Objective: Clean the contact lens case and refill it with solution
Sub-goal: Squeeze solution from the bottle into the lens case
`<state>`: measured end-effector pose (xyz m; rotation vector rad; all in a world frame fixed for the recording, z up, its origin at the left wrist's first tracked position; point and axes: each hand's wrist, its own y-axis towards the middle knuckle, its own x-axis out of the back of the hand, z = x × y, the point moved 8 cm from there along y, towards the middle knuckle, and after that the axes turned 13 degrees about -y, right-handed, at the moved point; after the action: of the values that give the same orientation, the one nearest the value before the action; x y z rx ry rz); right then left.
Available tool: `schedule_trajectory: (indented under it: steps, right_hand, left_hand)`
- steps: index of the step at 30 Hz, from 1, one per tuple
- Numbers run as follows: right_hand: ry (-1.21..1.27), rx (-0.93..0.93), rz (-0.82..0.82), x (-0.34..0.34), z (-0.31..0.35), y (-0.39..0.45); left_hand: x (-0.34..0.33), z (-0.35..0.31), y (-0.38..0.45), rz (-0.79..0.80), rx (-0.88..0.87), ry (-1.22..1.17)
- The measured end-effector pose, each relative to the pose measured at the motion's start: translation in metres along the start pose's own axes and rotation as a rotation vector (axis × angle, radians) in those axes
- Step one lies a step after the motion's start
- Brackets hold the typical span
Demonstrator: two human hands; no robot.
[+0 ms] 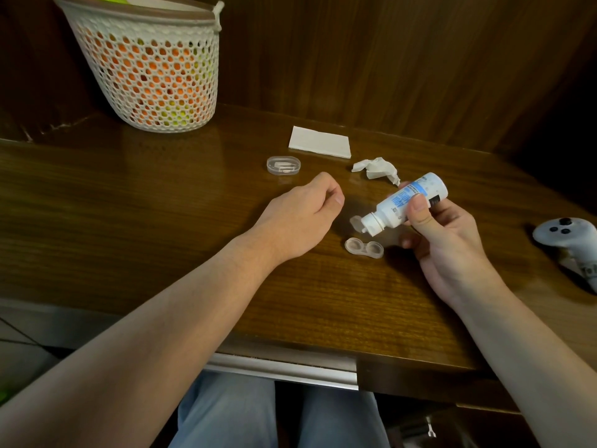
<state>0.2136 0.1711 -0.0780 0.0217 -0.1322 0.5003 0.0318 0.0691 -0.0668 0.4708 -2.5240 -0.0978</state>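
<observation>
— Fingers [420, 205] of your right hand [445, 240] are curled round the bottle [407, 202], thumb pressed on the label, nozzle tipped down toward the case [364, 248]. Your left hand [303, 218] rests on the tabletop [129, 202], fingers loosely curled, holding nothing.

— Where's the case, exactly?

— Flat on the tabletop, just below and slightly left of the nozzle, both wells open and facing up. I can't tell whether any solution is in them.

— How will it handle?

— Light, I'd judge: thin clear plastic, stiff, and likely to skid on that glossy wood if the nozzle bumps it. If you need to steady it, pinch the narrow bridge between the wells, or press one outer rim, and keep your fingers out of the cups.

— And the bottle?

— Small, probably soft-walled, so a gentle squeeze at mid-body, where you have it now, should do. Its flip cap [355, 222] hangs open beside the nozzle; mind it doesn't catch the case.

— Anything nearby?

— A crumpled tissue [376, 168] lies near the bottle's base, a folded one [319, 146] behind it.
</observation>
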Motion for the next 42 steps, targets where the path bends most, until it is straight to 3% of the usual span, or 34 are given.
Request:
schedule_trajectory:
  steps: [16, 42]
  right_hand:
    - [0.297, 0.104, 0.007, 0.027, 0.017, 0.002]
    - [0.056, -0.015, -0.039, 0.029, -0.001, -0.007]
  left_hand:
    - [-0.001, -0.003, -0.002, 0.010, -0.015, 0.014]
    - [-0.005, -0.002, 0.001, 0.021, -0.033, 0.080]
